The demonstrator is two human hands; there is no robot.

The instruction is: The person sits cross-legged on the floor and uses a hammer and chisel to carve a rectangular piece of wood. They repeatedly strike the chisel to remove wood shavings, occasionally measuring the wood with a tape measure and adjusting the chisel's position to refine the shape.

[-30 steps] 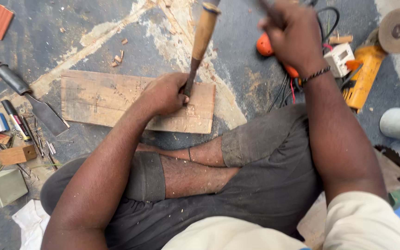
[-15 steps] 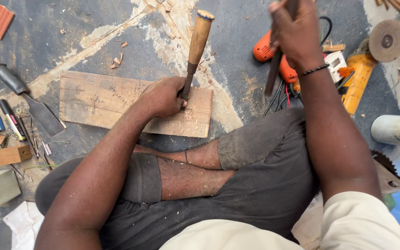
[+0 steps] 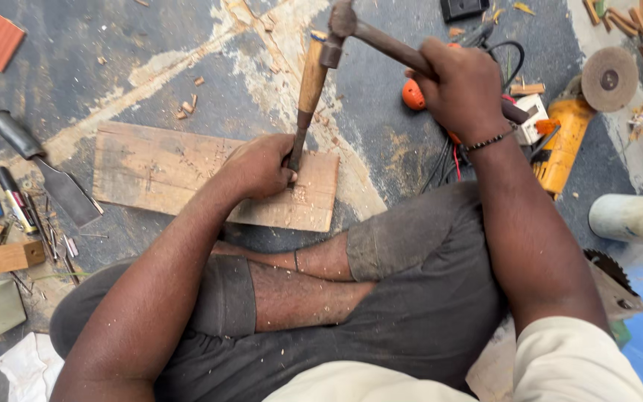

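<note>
- Head view, looking down on a person sitting cross-legged on a dusty concrete floor [image 3: 150, 52], a wooden board [image 3: 165, 171] lying just in front of the knees.
- Left hand [image 3: 258, 167] is closed tight around the lower shaft of a wooden-handled chisel [image 3: 308, 89], which stands nearly upright with its tip on the board's right part; small chips lie around the tip.
- Right hand [image 3: 464, 88] is wrapped fully around the handle of a hammer [image 3: 381, 41], whose head sits at the top of the chisel handle, touching or all but touching it.
- Risk, as I judge it: the hammer face looks small against the handle end, so an off-centre blow could glance off and come down on the left hand gripping close below.
- Board lies loose on the floor with no clamp in view; a hard strike could make it shift or let the chisel skid toward the legs.
- An orange power tool [image 3: 414, 95] and cables lie near the right arm, where a swing could snag them.
</note>
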